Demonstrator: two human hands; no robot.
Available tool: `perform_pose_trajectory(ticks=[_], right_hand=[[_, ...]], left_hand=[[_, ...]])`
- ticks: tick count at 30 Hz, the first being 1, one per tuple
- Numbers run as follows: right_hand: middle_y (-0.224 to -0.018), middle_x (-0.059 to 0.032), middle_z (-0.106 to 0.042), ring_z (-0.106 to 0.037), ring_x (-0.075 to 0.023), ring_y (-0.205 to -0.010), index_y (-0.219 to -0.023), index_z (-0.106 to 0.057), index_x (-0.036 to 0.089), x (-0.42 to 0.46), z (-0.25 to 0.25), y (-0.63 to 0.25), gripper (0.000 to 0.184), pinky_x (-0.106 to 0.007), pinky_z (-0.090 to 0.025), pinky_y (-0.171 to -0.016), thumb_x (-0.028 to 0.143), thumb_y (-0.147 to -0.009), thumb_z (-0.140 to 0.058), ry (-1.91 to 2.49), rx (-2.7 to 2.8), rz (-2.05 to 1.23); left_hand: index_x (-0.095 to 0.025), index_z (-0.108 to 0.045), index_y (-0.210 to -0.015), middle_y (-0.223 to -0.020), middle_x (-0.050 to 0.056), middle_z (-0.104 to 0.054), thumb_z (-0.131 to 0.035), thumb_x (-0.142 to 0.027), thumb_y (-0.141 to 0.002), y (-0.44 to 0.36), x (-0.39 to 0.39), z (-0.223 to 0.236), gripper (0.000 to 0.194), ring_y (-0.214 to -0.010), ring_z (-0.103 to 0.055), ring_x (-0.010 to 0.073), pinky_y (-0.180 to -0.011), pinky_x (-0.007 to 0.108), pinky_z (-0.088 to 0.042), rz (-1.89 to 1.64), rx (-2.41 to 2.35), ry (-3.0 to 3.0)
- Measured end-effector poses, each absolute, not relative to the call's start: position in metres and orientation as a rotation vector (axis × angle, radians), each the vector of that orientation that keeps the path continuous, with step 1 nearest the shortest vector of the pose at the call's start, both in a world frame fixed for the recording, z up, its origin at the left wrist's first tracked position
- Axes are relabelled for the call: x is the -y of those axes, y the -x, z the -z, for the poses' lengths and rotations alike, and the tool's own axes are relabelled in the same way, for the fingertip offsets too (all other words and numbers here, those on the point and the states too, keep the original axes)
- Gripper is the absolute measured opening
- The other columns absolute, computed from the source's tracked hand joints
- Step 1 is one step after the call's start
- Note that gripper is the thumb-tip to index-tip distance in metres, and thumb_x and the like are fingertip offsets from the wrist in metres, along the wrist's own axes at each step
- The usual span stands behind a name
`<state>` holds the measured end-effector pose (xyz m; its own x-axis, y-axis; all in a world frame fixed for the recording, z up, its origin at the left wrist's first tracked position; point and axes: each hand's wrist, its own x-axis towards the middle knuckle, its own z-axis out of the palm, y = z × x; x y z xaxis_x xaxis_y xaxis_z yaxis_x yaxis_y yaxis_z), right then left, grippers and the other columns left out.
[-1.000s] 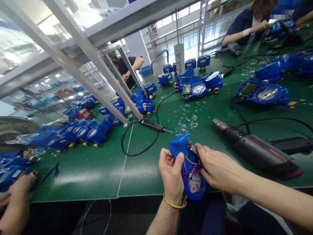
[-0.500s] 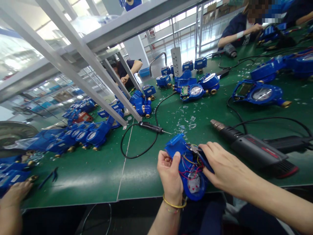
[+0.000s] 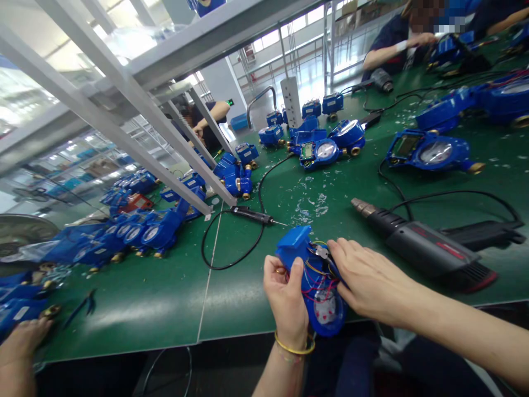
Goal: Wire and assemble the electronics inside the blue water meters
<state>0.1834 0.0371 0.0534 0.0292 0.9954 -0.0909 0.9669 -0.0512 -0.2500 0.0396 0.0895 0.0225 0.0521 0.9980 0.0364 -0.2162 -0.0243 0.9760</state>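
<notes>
Fingers curled tight, left hand [image 3: 285,306] grips an opened blue water meter [image 3: 319,298] while right hand [image 3: 374,281], fingers narrowly parted, meets its coloured wires [image 3: 316,273] near a heat gun [image 3: 421,242].

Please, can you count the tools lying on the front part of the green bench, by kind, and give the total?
Hot air gun: 1
Electric screwdriver: 1
Blue-handled pliers: 1
Total: 3

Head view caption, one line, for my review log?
Left hand and right hand hold an opened blue water meter with coloured wires beside a heat gun.
</notes>
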Motion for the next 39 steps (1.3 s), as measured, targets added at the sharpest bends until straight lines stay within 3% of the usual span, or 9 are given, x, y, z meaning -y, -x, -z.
perform_pose_trajectory(ticks=[12, 26, 39], right_hand=[[-0.125, -0.0221, -0.053, -0.054, -0.0337, -0.115, -0.133, -0.047, 0.002, -0.041, -0.046, -0.186, 0.054, -0.043, -0.051, -0.089, 0.017, -0.081, -0.047, 2.118, 2.125, -0.401], [-0.098, -0.0164, -0.062, -0.066, -0.0299, -0.083, -0.13, -0.046, 0.002, -0.046, -0.047, -0.187, 0.051, -0.038, -0.048, -0.067, 0.012, -0.081, -0.04, 2.088, 2.161, -0.436], [-0.108, -0.0203, -0.064, -0.068, -0.0279, -0.089, -0.141, -0.035, 0.001, -0.044, -0.038, -0.195, 0.059, -0.035, -0.048, -0.07, 0.009, -0.082, -0.036, 1.975, 2.163, -0.314]], left_hand=[[-0.02, -0.042, -0.081, -0.072, -0.005, -0.052, -0.069, -0.03, -0.085, -0.039, -0.088, -0.019, 0.029, -0.064, -0.047, 0.008, -0.063, 0.02, -0.044, -1.258, -1.013, -1.112], [-0.02, -0.042, -0.08, -0.071, -0.005, -0.05, -0.069, -0.028, -0.085, -0.037, -0.088, -0.021, 0.029, -0.064, -0.047, 0.0083, -0.063, 0.019, -0.044, -1.203, -0.98, -1.128], [-0.02, -0.044, -0.08, -0.07, -0.005, -0.055, -0.072, -0.032, -0.082, -0.039, -0.092, -0.023, 0.03, -0.062, -0.051, 0.0081, -0.063, 0.019, -0.046, -1.182, -1.026, -1.104]])
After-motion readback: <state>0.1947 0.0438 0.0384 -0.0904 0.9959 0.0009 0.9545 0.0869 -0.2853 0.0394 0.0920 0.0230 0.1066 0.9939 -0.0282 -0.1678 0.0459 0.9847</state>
